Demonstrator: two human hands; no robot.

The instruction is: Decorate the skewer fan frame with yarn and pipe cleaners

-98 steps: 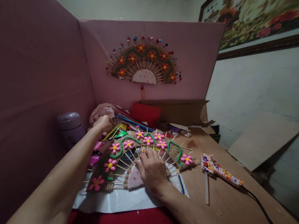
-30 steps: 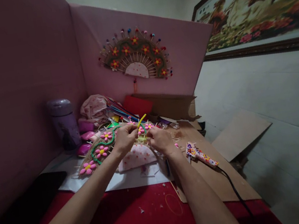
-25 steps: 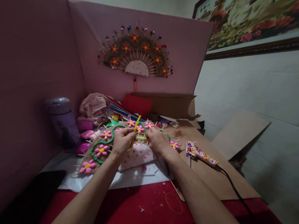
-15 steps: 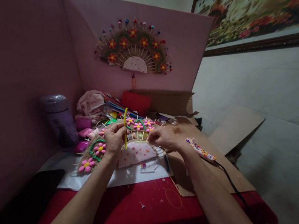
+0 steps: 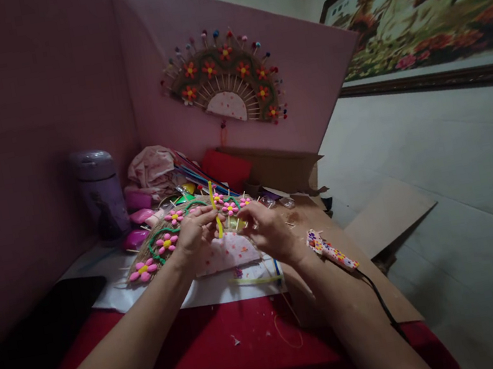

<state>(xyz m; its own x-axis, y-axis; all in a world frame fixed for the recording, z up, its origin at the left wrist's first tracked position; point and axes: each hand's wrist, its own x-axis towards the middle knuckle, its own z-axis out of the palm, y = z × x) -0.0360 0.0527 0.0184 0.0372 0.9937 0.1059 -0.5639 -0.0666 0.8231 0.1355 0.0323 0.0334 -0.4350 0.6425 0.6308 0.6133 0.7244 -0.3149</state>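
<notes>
My left hand (image 5: 198, 233) pinches a thin yellow strip (image 5: 211, 193) that stands upright between its fingertips, ends showing above and below. My right hand (image 5: 267, 228) is close to it on the right, fingers curled together; what they hold, if anything, is hidden. Under both hands lies a half-round fan (image 5: 148, 251) of twine and sticks, decorated with pink flowers (image 5: 167, 243) with yellow centres and a wavy green strand. Its inner half circle is dotted pale cloth (image 5: 227, 255). A pale yellow strip (image 5: 257, 280) lies on white paper in front of the fan.
A glue gun (image 5: 331, 251) with patterned covering and black cord rests on cardboard (image 5: 363, 291) at right. A purple flask (image 5: 101, 196), pink packets (image 5: 135, 239) and bunched cloth stand behind. A similar finished-looking fan (image 5: 222, 81) hangs on the pink wall; red cloth (image 5: 197, 344) covers the table.
My right hand has risen and closed in toward my left. The pale yellow strip that was by my right fingers now lies on the paper. My left hand has shifted slightly right.
</notes>
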